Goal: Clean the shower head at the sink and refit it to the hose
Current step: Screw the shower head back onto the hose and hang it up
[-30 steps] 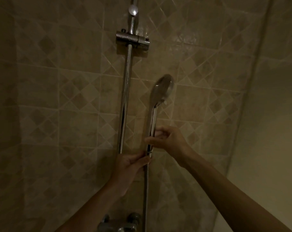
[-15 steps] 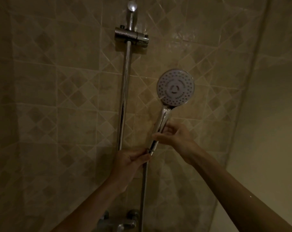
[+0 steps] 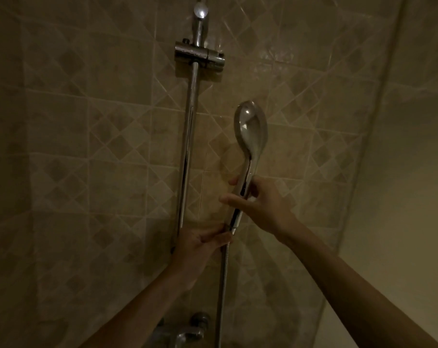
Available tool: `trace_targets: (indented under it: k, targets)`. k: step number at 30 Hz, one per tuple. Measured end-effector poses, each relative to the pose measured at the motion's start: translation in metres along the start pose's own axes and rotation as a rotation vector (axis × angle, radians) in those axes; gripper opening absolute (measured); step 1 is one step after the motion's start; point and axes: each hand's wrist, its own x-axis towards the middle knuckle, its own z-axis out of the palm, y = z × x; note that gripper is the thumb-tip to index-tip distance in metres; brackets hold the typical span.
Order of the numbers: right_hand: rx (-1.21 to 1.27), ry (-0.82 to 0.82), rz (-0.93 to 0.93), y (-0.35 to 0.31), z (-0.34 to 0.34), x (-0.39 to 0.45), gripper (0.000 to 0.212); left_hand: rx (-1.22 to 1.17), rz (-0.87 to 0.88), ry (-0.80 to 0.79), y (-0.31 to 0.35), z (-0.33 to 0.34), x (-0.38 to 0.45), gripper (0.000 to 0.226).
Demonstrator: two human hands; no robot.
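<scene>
A chrome shower head [image 3: 250, 129] stands upright in front of the tiled wall, its rounded back turned toward me. My right hand [image 3: 260, 204] grips its handle just below the head. The metal hose [image 3: 221, 285] hangs straight down from the handle's lower end. My left hand [image 3: 203, 244] pinches the hose's top end right where it meets the handle. The joint itself is partly hidden by my fingers.
A chrome riser rail [image 3: 188, 146] runs up the wall left of the shower head, with an empty slider bracket [image 3: 200, 55] near the top. The mixer tap [image 3: 185, 330] sits at the bottom edge. A plain side wall [image 3: 401, 172] closes the right.
The shower head has turned around its handle: half a second ago its spray face pointed at me, now its chrome back does. Both hands stay at the joint.
</scene>
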Motion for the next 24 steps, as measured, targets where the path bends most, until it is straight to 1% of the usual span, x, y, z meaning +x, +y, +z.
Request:
trace_targets:
  k: [1,3,4,5,6,7,9,10,11,13,15,18,20,22,24]
  targets:
    - [0.08,-0.073,0.005,0.0,-0.003,0.0,0.057,-0.013,-0.003,0.0,0.001,0.0,-0.001,0.029]
    - [0.318,-0.284,0.017,0.007,-0.013,-0.001,0.045,-0.01,0.016,0.011,0.001,-0.002,0.0,0.031]
    - [0.405,-0.354,0.016,0.011,-0.018,-0.003,0.039,-0.009,0.028,0.011,0.001,-0.004,0.0,0.029]
    - [0.471,-0.388,0.025,0.014,-0.021,-0.004,0.036,-0.008,0.04,0.005,0.001,-0.005,0.0,0.027]
    - [0.494,-0.384,0.035,0.016,-0.022,-0.005,0.035,-0.005,0.048,-0.003,0.001,-0.006,-0.001,0.026]
    - [0.486,-0.333,0.043,0.015,-0.021,-0.005,0.034,0.003,0.051,-0.01,0.001,-0.005,-0.001,0.027]
    - [0.424,-0.16,0.068,0.012,-0.014,-0.005,0.03,0.01,0.047,-0.016,0.002,-0.003,-0.002,0.028]
    - [0.393,-0.087,0.091,0.01,-0.01,-0.004,0.03,0.003,0.043,-0.013,0.003,-0.001,-0.002,0.027]
    - [0.369,-0.049,0.115,0.008,-0.008,-0.004,0.036,-0.008,0.036,-0.009,0.004,0.0,-0.002,0.026]
    - [0.343,-0.088,0.149,0.008,-0.005,-0.006,0.049,-0.027,0.017,-0.006,0.005,0.001,-0.001,0.021]
    - [0.393,-0.191,0.156,0.01,-0.007,-0.008,0.05,-0.036,-0.002,-0.017,0.005,0.004,-0.002,0.017]
    - [0.624,-0.361,0.136,0.017,-0.015,-0.009,0.049,-0.051,-0.01,-0.023,0.005,0.008,-0.003,0.019]
    - [0.737,-0.41,0.125,0.022,-0.019,-0.012,0.049,-0.054,-0.012,-0.03,0.007,0.009,-0.004,0.02]
    - [0.672,-0.352,0.11,0.022,-0.018,-0.012,0.044,-0.05,-0.015,-0.035,0.006,0.009,-0.004,0.02]
    - [0.462,-0.189,0.106,0.016,-0.014,-0.011,0.038,-0.039,-0.019,-0.027,0.004,0.009,-0.003,0.017]
